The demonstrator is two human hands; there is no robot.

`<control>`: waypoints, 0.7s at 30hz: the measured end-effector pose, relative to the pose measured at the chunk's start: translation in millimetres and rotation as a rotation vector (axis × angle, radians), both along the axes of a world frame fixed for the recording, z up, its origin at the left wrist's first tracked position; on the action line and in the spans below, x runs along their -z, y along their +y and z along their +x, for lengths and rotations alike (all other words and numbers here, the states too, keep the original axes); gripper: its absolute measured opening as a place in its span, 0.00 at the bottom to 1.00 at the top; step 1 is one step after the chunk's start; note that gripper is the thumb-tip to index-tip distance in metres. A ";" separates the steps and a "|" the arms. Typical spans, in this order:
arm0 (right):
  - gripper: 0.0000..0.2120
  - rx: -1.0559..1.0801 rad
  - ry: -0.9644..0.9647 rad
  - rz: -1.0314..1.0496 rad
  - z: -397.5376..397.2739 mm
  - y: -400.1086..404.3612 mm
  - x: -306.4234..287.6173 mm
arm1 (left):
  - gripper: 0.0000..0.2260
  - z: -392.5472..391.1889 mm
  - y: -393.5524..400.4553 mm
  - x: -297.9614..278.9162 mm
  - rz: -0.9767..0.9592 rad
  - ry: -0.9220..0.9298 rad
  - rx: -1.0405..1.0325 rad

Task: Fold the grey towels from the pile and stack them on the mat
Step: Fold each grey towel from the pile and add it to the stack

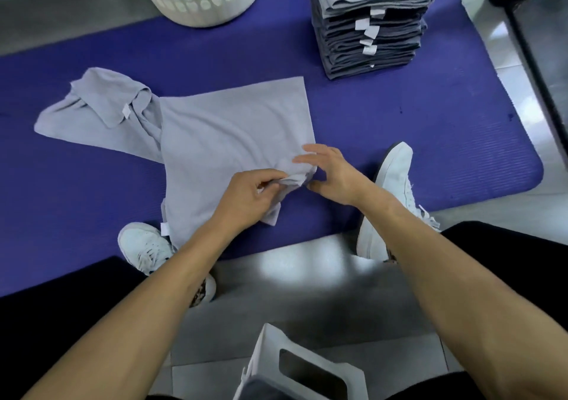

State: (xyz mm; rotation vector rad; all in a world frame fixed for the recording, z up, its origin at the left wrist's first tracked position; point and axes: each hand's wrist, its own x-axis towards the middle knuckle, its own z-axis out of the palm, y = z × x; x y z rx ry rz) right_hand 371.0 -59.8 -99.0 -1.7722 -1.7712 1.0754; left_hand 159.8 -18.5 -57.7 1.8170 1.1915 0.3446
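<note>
Grey cotton towel lies half-spread on the ribbed purple foam mat. Left hand pinches its bunched near corner; right hand, fingers straight, rests just beside it. Pull that corner taut and square before folding. Beyond the fingers stands the tall stack of folded grey towels.

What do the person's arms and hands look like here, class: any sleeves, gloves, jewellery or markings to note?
Both forearms are bare right down to the hands; no sleeve reaches into view. The left hand and right hand wear no gloves, and no rings, watch or wristband show on either. No markings are visible on the arms. Elsewhere the person wears dark clothing over the legs and white lace-up shoes.
</note>
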 end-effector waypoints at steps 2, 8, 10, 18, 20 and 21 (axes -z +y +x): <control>0.12 -0.077 -0.026 0.042 9.1 16.9 -6.5 | 0.12 0.0 15.2 -9.4 -0.049 -0.066 -0.023; 0.05 0.035 0.068 -0.115 24.2 52.0 -12.6 | 0.07 25.2 92.5 -15.6 0.006 -0.027 -0.063; 0.08 0.110 0.129 -0.140 24.5 60.6 -8.3 | 0.07 41.1 120.9 -13.4 -0.011 0.003 -0.060; 0.08 0.449 0.387 -0.239 27.5 84.7 40.6 | 0.05 101.5 216.0 38.0 -0.101 0.122 -0.016; 0.10 0.506 0.390 -0.269 27.1 85.8 54.6 | 0.07 114.1 236.8 58.2 -0.118 0.205 0.024; 0.11 0.537 0.404 -0.275 27.2 86.6 61.0 | 0.08 119.8 246.0 68.9 -0.131 0.244 0.041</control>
